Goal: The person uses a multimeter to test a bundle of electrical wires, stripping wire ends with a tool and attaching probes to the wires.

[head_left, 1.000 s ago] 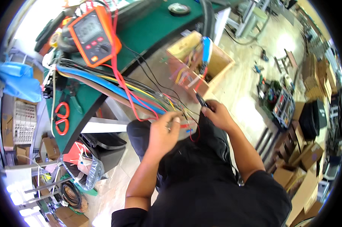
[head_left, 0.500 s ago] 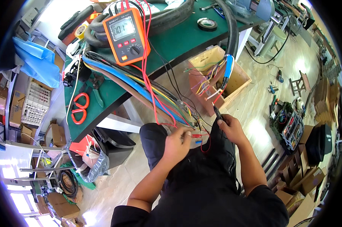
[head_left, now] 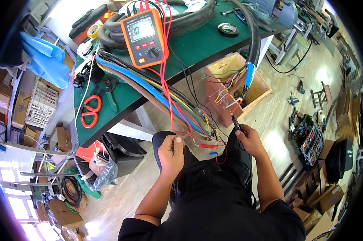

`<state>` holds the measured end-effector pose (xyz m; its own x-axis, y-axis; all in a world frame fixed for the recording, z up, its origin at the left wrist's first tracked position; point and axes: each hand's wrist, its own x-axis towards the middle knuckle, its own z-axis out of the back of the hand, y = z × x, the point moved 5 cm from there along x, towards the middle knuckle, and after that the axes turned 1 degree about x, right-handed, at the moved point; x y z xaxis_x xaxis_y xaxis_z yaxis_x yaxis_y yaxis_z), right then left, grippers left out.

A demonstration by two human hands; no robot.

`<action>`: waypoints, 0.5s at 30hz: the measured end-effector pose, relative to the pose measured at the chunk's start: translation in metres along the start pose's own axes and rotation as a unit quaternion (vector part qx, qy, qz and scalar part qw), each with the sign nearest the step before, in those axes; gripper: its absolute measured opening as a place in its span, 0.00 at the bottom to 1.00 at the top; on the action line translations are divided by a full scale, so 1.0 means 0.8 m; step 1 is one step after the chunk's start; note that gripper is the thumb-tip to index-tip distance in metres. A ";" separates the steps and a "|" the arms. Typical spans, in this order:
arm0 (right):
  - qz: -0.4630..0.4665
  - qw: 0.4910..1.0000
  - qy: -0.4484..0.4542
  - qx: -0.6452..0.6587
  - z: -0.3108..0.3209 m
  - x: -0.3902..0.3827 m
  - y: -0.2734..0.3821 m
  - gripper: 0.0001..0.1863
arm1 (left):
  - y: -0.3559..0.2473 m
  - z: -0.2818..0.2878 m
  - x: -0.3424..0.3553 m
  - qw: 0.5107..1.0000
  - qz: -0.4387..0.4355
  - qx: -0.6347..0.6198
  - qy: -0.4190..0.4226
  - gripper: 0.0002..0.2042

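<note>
My right hand [head_left: 250, 140] is closed around a black test probe [head_left: 235, 120], its tip up near the end of a thick black cable [head_left: 251, 48] with blue tape and fanned-out thin wires. Left of the wire bundle, above my left thigh, my left hand [head_left: 171, 154] is closed, thumb against the curled fingers; whatever it may hold is hidden. Between my hands a red probe or clip [head_left: 208, 146] hangs at the bundle's loose ends, with a small blue piece [head_left: 213, 153] below. Red and black leads run up to an orange multimeter [head_left: 146, 38], its display lit, leaning on coiled cable.
On the green table [head_left: 197, 48] are black tape [head_left: 229, 30], red-handled scissors [head_left: 92, 110] and green-handled pliers [head_left: 111, 100]. A wooden box [head_left: 253, 102] stands beyond my knees. A tool case [head_left: 308, 140] lies on the floor at right, a lined bin [head_left: 103, 172] at left.
My left hand has moved left, away from the red clip and wire ends, fingers curling in. My right hand keeps the black probe, near the cable end. The meter's reading has changed.
</note>
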<state>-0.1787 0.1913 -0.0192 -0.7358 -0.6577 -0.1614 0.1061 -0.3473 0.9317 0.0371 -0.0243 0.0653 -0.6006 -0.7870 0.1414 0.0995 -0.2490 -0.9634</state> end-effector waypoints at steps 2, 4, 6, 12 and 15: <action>-0.003 1.000 0.003 -0.001 0.001 0.000 0.002 0.24 | 0.007 0.001 0.000 1.000 0.011 -0.011 -0.003 0.10; -0.008 1.000 0.004 -0.006 0.002 -0.001 0.003 0.25 | 0.014 0.002 -0.002 1.000 0.026 -0.013 -0.002 0.11; -0.012 1.000 0.007 -0.009 0.004 -0.001 0.005 0.26 | 0.016 0.002 -0.003 0.999 0.033 -0.028 -0.012 0.11; -0.012 1.000 0.002 -0.010 0.006 -0.003 0.004 0.25 | 0.024 0.008 -0.001 0.996 0.015 -0.043 -0.070 0.08; -0.025 1.000 0.013 -0.007 0.003 -0.002 0.005 0.24 | 0.028 0.015 0.001 0.995 0.006 -0.035 -0.093 0.07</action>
<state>-0.1786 0.1924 -0.0148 -0.7222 -0.6567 -0.2172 0.0783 -0.3896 0.9176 0.0486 -0.0371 0.0465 -0.4419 -0.8821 0.1635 0.0453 -0.2039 -0.9779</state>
